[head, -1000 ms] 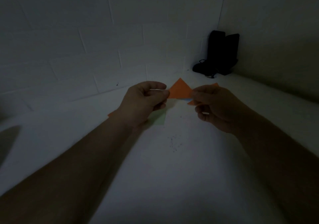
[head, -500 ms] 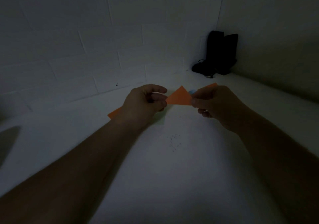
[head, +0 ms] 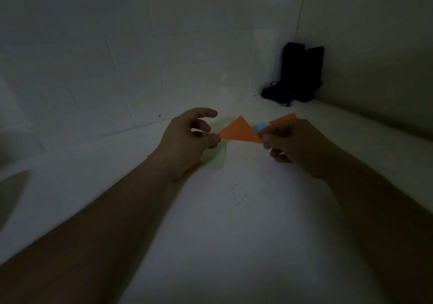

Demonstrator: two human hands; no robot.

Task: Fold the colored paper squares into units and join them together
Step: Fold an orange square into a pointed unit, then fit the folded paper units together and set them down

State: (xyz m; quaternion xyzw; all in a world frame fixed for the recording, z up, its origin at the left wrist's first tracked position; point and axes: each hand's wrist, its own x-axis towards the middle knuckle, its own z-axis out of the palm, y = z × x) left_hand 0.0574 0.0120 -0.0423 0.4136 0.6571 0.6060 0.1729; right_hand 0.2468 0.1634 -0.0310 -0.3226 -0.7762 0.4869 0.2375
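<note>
both hands pinch orange triangle (head: 239, 131): left hand (head: 187, 143) at left tip, right hand (head: 293, 144) at right tip, above worktop (head: 234, 221).

One head-worn wide-angle view looks forward and down, close over both forearms. It faces a white surface (head: 234, 245) meeting a tiled wall (head: 140, 57) corner.

Matt orange paper triangle (head: 239, 131)

The folded paper triangle (head: 239, 131) is orange, one sheet (head: 216, 159) is pale green, another sheet (head: 260, 126) is light blue, and the table (head: 234, 245) is white.
</note>
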